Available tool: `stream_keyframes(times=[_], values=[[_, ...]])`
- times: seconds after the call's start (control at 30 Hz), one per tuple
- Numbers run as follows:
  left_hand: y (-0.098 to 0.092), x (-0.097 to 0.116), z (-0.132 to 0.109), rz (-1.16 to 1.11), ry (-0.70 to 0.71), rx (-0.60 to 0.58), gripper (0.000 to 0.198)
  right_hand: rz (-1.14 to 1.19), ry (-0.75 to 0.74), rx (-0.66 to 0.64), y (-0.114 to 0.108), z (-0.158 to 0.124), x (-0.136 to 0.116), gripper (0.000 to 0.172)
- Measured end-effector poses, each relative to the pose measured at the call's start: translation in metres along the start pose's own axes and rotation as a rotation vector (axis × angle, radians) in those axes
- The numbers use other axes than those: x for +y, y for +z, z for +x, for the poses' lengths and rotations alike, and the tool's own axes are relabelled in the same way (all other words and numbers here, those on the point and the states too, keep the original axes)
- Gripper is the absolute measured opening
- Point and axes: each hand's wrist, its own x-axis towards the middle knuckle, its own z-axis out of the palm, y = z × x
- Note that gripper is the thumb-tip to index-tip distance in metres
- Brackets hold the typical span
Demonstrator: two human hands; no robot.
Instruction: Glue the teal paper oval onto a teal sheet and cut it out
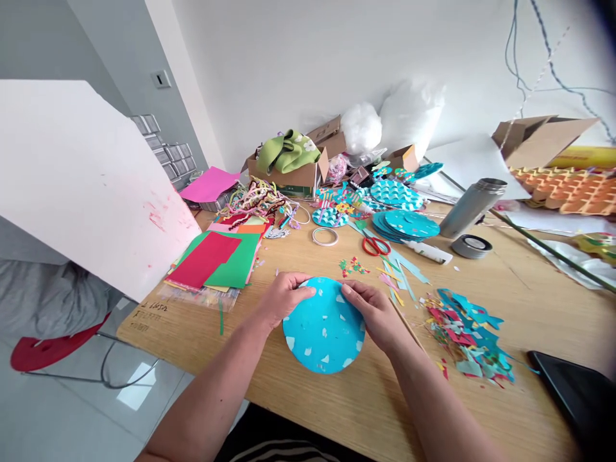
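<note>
A round blue paper disc (325, 327) with small pale patches is held over the near part of the table. My left hand (287, 298) grips its upper left edge, thumb on the front face and fingers behind. At the upper right edge, my right hand (373, 308) pinches it the same way. Fingers behind the disc are hidden. Small colored paper bits (353, 265) lie just beyond it. Farther back are red-handled scissors (375, 246), a roll of tape (325, 237), a white glue bottle (428, 251) and a stack of blue discs (407, 226).
Colored paper sheets (206, 260) lie to the left, beside a large white board (81, 186). Paper scraps (469, 337) and a black phone-like object (572, 398) are at right. A steel flask (474, 205) stands near its lid (471, 246). A box with green cloth (289, 152) is behind.
</note>
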Motion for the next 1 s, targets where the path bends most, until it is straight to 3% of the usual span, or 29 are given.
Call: stream_keyframes(times=[0.17, 0.37, 0.53, 1.0], values=[[0.005, 0.004, -0.002, 0.213, 0.122, -0.012, 0.022, -0.003, -0.130, 0.168, 0.000, 0.001, -0.009, 0.049], [0.005, 0.001, -0.001, 0.219, -0.015, -0.198, 0.021, -0.036, -0.056, -0.012, -0.001, -0.004, -0.015, 0.038], [0.004, -0.010, 0.002, 0.141, -0.071, -0.199, 0.020, -0.104, -0.061, -0.131, -0.003, -0.005, -0.016, 0.034], [0.002, -0.027, 0.008, 0.171, -0.053, -0.210, 0.019, -0.155, -0.036, -0.104, 0.005, -0.001, -0.010, 0.018]])
